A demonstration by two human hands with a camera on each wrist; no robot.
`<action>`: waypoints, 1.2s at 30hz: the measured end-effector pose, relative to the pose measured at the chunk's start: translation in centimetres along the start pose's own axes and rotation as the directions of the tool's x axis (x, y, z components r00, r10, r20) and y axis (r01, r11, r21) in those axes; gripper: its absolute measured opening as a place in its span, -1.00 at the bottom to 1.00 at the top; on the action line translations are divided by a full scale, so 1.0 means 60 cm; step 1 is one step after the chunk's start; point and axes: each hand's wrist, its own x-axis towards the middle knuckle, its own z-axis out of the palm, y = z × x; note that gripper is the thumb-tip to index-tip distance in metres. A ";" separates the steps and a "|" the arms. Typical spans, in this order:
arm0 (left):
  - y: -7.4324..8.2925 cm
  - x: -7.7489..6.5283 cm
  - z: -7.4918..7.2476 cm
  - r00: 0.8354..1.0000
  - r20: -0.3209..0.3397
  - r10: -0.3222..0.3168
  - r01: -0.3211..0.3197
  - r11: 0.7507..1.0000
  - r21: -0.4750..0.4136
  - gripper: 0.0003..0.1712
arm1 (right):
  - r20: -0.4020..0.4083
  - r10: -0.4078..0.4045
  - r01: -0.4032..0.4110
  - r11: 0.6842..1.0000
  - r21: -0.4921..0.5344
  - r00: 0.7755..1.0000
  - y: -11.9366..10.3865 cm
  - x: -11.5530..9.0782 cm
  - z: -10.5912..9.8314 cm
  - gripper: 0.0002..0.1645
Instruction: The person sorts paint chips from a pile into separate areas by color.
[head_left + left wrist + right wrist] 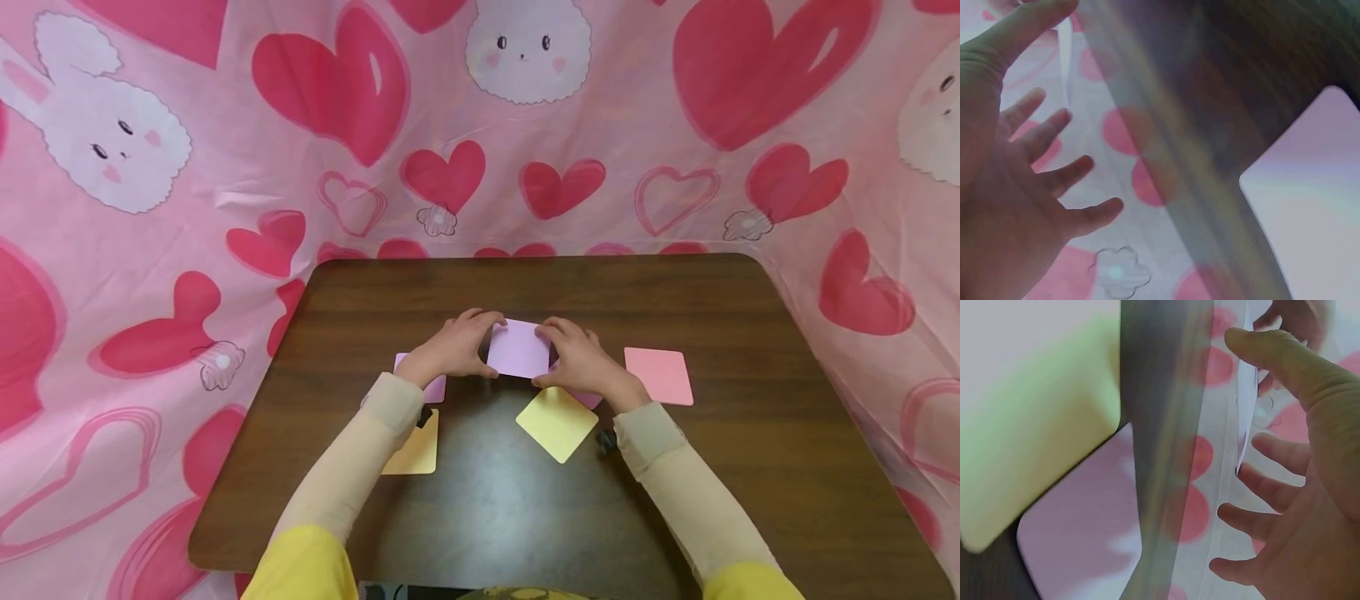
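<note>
A lavender square paper card (519, 348) is held up over the middle of the table by both hands. My left hand (454, 346) pinches its left side between thumb and fingers. On the opposite side, my right hand (582, 357) grips the card the same way. The wrist views show the card nearly edge-on, a thin pale strip (1247, 394) between thumb and fingertips. Below the right hand lie a yellow card (557, 423) and, partly covered by it, a purple card (587, 399). Another lilac card (435, 390) lies under the left wrist.
An orange-yellow card (416, 447) is partly hidden by the left forearm. To the right lies a pink card (660, 376). The brown wooden table (480, 517) has rounded corners and meets a pink heart-patterned curtain (480, 117) at the back and sides.
</note>
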 end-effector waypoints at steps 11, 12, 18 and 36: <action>-0.030 -0.052 -0.036 0.997 -0.012 -0.078 0.077 0.996 -0.036 0.00 | -0.009 -0.072 0.072 0.997 0.012 0.997 -0.048 0.042 0.018 0.01; -0.035 -0.056 -0.038 0.996 -0.016 -0.084 0.083 0.996 -0.041 0.00 | -0.007 -0.075 0.075 0.997 0.013 0.997 -0.054 0.046 0.020 0.00; -0.060 -0.086 -0.049 0.989 -0.034 -0.146 0.143 0.986 -0.081 0.01 | -0.010 -0.109 0.109 0.994 -0.011 0.994 -0.091 0.070 0.032 -0.04; -0.130 -0.160 -0.042 0.956 0.007 -0.294 0.293 0.950 -0.108 0.00 | 0.039 -0.151 0.152 0.988 -0.026 0.988 -0.161 0.130 0.117 -0.09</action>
